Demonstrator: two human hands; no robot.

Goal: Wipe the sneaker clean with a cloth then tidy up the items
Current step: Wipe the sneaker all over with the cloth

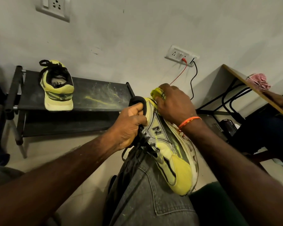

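A yellow-green and grey sneaker (168, 149) lies on its side across my lap, toe toward me, black laces hanging down. My left hand (129, 126) grips the black collar at the sneaker's opening. My right hand (173, 103) holds a bunched yellow cloth (157, 92) against the heel end of the sneaker. The matching second sneaker (57, 88) stands on the top shelf of a black shoe rack (96, 95), heel toward me.
The rack stands against the white wall at left, its top streaked with yellow dust. A wall socket (181, 55) holds a red and a black cable. A desk (252, 88) with a red checked cloth (258, 80) stands at right, a person's arm beside it.
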